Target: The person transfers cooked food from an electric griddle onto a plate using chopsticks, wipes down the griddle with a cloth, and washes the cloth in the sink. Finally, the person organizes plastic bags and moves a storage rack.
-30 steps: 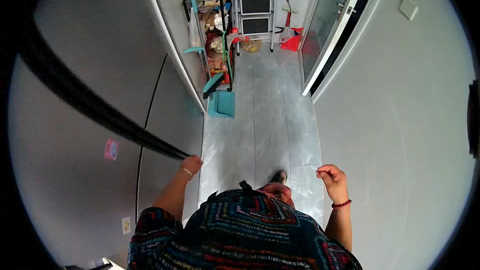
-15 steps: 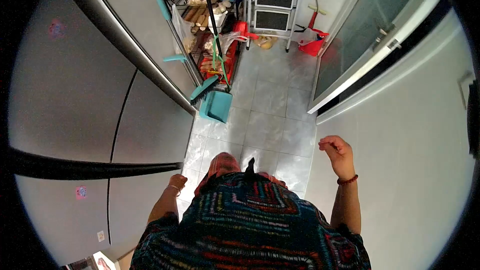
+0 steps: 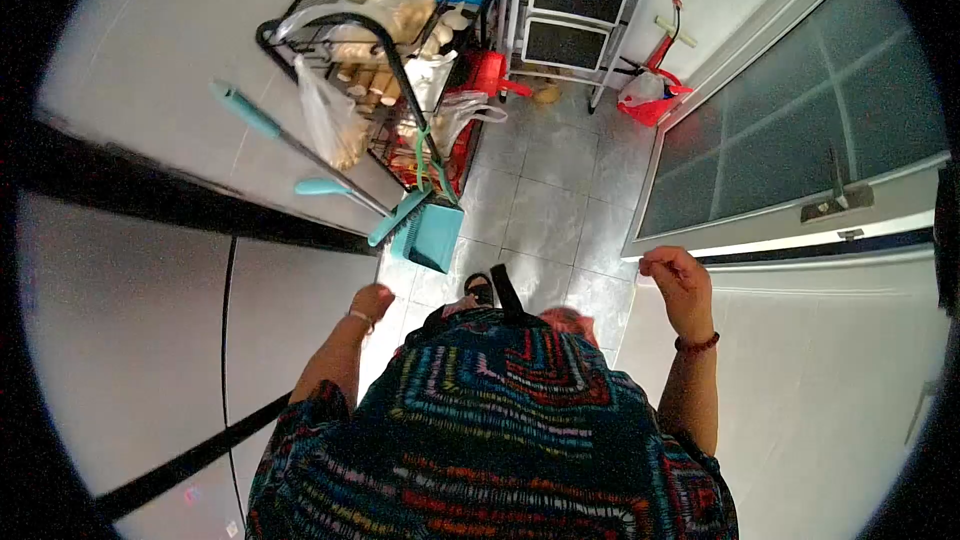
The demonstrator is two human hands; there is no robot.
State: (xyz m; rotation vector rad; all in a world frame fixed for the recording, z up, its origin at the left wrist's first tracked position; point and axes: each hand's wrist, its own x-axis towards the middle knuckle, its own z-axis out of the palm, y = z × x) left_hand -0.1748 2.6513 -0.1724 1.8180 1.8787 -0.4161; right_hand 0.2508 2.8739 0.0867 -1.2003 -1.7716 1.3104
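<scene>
My left hand hangs low beside the grey cabinet-like panels, its fingers curled and blurred; whether anything is inside cannot be seen. On the other side, my right hand is raised near the white wall, fingers bent and pressed together at the tips, with nothing visible between them. A bracelet circles each wrist. Ahead of my left hand are a teal dustpan on the floor and a teal brush leaning over it.
A black wire rack holds bags and food at the left. Behind it stands a folded step stool. A red bag lies by the back wall. At the right, a glazed door stands ajar over the tiled floor.
The rack, dustpan, stool and door appear nearer and larger as my view moves forward and turns. My feet have shifted. Both hands keep nearly the same pose, slightly higher in view.
</scene>
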